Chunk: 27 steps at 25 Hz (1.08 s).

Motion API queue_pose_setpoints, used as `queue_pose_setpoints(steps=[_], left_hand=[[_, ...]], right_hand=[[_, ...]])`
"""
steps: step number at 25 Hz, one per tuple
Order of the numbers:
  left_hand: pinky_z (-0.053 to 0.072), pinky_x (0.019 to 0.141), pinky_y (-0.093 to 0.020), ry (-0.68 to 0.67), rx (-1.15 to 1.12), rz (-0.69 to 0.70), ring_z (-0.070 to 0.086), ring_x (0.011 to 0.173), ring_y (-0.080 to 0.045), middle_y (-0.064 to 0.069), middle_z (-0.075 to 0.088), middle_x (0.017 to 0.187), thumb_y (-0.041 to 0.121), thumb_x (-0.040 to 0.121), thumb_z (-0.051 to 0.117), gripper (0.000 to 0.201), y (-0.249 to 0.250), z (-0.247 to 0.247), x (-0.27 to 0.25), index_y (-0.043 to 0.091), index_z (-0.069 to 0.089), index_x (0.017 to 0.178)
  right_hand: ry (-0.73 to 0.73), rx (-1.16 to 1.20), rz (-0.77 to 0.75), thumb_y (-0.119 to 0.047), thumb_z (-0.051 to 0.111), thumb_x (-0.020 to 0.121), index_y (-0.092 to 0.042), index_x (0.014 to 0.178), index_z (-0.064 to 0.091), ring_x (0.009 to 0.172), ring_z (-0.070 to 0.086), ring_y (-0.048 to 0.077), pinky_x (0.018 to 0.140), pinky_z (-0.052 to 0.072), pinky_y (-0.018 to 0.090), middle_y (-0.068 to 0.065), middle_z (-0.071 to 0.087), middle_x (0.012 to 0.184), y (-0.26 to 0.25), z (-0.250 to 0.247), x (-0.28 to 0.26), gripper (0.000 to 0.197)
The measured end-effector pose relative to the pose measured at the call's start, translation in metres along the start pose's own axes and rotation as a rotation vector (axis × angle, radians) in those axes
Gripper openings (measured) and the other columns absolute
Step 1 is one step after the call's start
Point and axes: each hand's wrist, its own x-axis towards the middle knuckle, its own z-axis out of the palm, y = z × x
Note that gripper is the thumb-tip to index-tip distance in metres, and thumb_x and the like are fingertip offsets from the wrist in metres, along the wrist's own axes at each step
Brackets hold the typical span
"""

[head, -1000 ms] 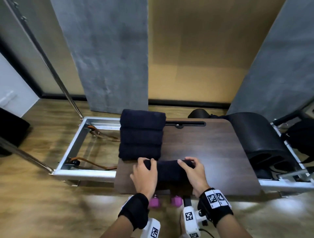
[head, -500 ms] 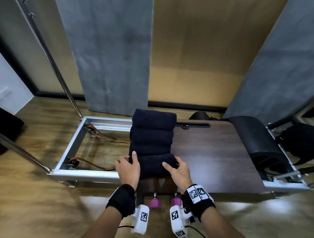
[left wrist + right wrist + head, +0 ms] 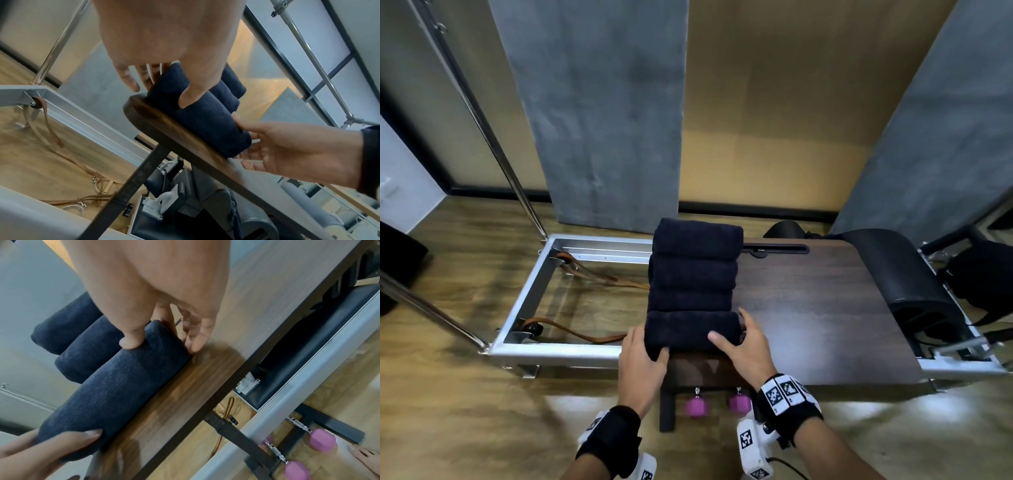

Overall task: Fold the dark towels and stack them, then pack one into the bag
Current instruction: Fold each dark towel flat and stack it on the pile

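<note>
The nearest dark towel [image 3: 690,329], a plump folded roll, lies on the wooden board [image 3: 825,308] touching three others [image 3: 693,270] in a row. The left hand [image 3: 642,363] and right hand [image 3: 744,346] cup its two ends, thumbs on top. Folding looks done; packing one remains. The bag may be that black shape [image 3: 979,277] at far right.

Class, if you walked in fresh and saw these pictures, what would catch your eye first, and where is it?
First, the row of four rolled dark towels on the left end of the dark wooden tabletop. The left hand and right hand clasp the ends of the nearest towel. Below the table's near edge sit two pink dumbbells.
</note>
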Motion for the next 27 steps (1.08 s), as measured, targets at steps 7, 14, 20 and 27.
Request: queue_pose_setpoints(steps=[7, 14, 20, 27], left_hand=[[0.044, 0.091, -0.019, 0.0, -0.061, 0.007, 0.057, 0.106, -0.003, 0.015, 0.057, 0.115, 0.006, 0.086, 0.082, 0.051, -0.008, -0.007, 0.005, 0.026, 0.058, 0.126], [0.049, 0.098, -0.028, -0.022, -0.083, 0.012, 0.059, 0.109, -0.01, 0.007, 0.061, 0.118, -0.006, 0.083, 0.077, 0.055, -0.009, -0.011, 0.006, 0.019, 0.06, 0.13], [0.051, 0.102, -0.03, -0.073, -0.137, -0.004, 0.061, 0.115, -0.011, 0.008, 0.063, 0.124, 0.0, 0.084, 0.082, 0.061, -0.012, -0.012, 0.003, 0.02, 0.059, 0.137], [0.052, 0.091, -0.031, -0.017, -0.078, 0.044, 0.062, 0.101, -0.008, 0.011, 0.065, 0.107, 0.006, 0.091, 0.077, 0.034, -0.005, -0.006, 0.0, 0.027, 0.064, 0.114]], right_hand=[[0.039, -0.152, -0.06, -0.01, 0.084, 0.081, -0.013, 0.129, 0.066, 0.11, 0.062, 0.027, 0.098, 0.05, 0.033, 0.006, 0.059, 0.117, -0.005, 0.007, 0.002, 0.051], [-0.008, -0.157, -0.042, -0.012, 0.087, 0.078, -0.022, 0.143, 0.054, 0.104, 0.054, 0.012, 0.092, 0.045, 0.022, 0.001, 0.053, 0.129, -0.003, 0.005, -0.001, 0.074], [-0.022, -0.07, -0.007, 0.008, 0.074, 0.077, -0.022, 0.15, 0.048, 0.106, 0.061, 0.017, 0.086, 0.053, 0.02, 0.006, 0.057, 0.134, 0.006, 0.0, -0.004, 0.083], [0.022, -0.08, -0.048, -0.011, 0.083, 0.081, -0.014, 0.133, 0.064, 0.111, 0.065, 0.026, 0.101, 0.053, 0.041, 0.007, 0.066, 0.121, 0.008, 0.001, -0.003, 0.056]])
